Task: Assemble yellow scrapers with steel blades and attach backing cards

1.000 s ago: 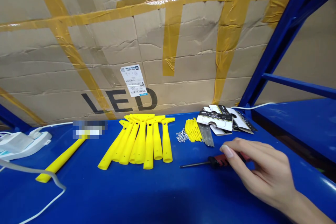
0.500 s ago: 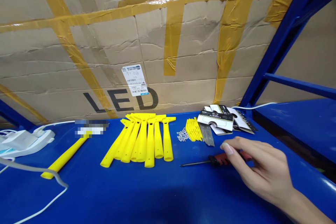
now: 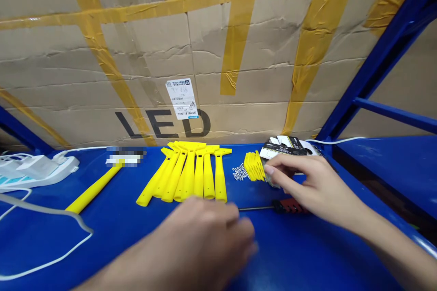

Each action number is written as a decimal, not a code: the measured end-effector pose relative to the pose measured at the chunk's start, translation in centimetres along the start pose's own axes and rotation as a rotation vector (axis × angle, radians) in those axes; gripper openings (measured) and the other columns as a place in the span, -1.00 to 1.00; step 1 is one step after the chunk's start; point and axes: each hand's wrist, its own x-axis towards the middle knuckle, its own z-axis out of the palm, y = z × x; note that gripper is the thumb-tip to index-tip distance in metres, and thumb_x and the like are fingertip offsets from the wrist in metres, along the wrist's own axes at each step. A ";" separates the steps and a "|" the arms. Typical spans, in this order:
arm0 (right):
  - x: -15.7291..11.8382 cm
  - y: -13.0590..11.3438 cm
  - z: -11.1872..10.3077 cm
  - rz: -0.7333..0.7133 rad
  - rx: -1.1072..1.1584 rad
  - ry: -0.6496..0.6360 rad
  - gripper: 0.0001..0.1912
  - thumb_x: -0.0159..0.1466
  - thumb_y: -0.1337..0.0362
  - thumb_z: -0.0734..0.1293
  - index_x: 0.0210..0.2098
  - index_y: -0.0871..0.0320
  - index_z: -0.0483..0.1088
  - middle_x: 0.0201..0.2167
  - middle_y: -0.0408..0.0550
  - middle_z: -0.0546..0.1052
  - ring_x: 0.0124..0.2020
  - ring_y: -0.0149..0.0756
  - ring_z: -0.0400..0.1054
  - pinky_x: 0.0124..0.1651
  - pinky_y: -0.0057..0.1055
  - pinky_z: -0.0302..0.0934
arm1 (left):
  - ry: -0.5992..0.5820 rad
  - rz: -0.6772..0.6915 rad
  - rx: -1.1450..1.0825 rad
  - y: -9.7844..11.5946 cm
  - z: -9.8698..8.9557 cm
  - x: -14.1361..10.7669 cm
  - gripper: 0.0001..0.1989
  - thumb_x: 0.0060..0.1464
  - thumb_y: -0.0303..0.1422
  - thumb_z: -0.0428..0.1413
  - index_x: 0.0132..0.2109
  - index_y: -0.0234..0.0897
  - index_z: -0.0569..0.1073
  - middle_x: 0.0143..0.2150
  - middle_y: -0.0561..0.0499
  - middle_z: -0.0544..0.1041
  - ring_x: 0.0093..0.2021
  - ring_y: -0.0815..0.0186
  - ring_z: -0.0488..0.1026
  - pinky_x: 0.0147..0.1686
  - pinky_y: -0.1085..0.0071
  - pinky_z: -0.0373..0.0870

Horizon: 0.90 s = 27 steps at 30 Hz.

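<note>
My right hand (image 3: 317, 186) reaches over the grey metal blades (image 3: 273, 182), thumb and forefinger drawn together at their near left side. Whatever is between those fingertips is hidden. Under its wrist side lies a screwdriver (image 3: 290, 206) with a red and black handle, its shaft pointing left. My left hand (image 3: 208, 241), blurred and with bent fingers, is in front of a fanned row of yellow scraper handles (image 3: 187, 173). Right of the row are a pile of small screws (image 3: 240, 172) and a stack of thin yellow plastic pieces (image 3: 254, 166).
Black and white card packets (image 3: 285, 145) lie behind my right hand. On the left are another yellow-handled tool (image 3: 97, 188), a white power strip (image 3: 51, 173) and a loose cable (image 3: 75, 220). A large taped cardboard box (image 3: 205, 54) stands at the back, beside a blue frame post (image 3: 372, 54).
My right hand has left the screwdriver handle and moved up and left to the blades. My left hand has come into view from below. The view has shifted slightly.
</note>
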 end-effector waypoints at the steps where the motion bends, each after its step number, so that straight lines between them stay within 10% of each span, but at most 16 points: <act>1: 0.8 -0.1 -0.6 0.042 -0.033 -0.104 -0.70 0.39 0.14 0.24 -0.38 0.12 0.48 -0.56 -0.16 0.53 -0.55 -0.38 0.39 -0.46 -0.46 0.21 | 0.085 -0.066 0.110 -0.4 -1.5 1.2 -0.67 0.38 -0.29 -0.12 -0.13 -0.26 0.53 -0.17 -0.17 0.51 -0.18 0.13 0.48 -0.21 0.16 0.42; 4: 3.3 -0.4 -2.2 0.087 -0.114 -0.272 -0.78 0.34 0.15 0.27 -0.23 0.08 0.53 -0.49 -0.18 0.58 -0.49 -0.37 0.45 -0.43 -0.46 0.23 | 0.268 -0.284 0.720 -1.6 -5.5 4.0 -0.73 0.32 -0.29 -0.04 -0.13 -0.24 0.55 -0.22 -0.14 0.57 -0.24 0.07 0.53 -0.25 0.18 0.39; 8: 6.2 -1.3 -2.8 0.072 -0.233 -0.351 -0.79 0.26 0.19 0.33 -0.19 0.08 0.56 -0.43 -0.13 0.62 -0.46 -0.32 0.45 -0.40 -0.43 0.20 | 0.232 -0.488 0.782 -3.3 -8.2 5.7 -0.71 0.24 -0.28 0.00 -0.17 -0.25 0.61 -0.28 -0.18 0.62 -0.30 0.03 0.56 -0.36 0.24 0.36; 17: 8.4 -1.8 1.5 0.213 -0.272 -0.353 -0.68 0.17 0.05 0.37 -0.17 0.09 0.56 -0.32 0.01 0.64 -0.36 -0.19 0.48 -0.32 -0.35 0.22 | 0.342 -0.515 0.700 -7.0 -4.3 9.6 -0.61 0.15 -0.07 0.07 -0.29 -0.31 0.58 -0.31 -0.22 0.59 -0.24 0.01 0.56 -0.29 0.22 0.37; 27: 8.1 0.1 -1.7 0.293 -0.254 -0.304 -0.67 0.23 0.05 0.38 -0.11 0.09 0.54 -0.39 -0.07 0.62 -0.41 -0.25 0.46 -0.38 -0.38 0.19 | 0.438 -0.583 0.414 -8.5 -5.1 10.3 -0.68 -0.02 -0.13 0.06 -0.59 -0.19 0.25 -0.59 0.01 0.34 -0.54 0.27 0.30 -0.51 0.31 0.05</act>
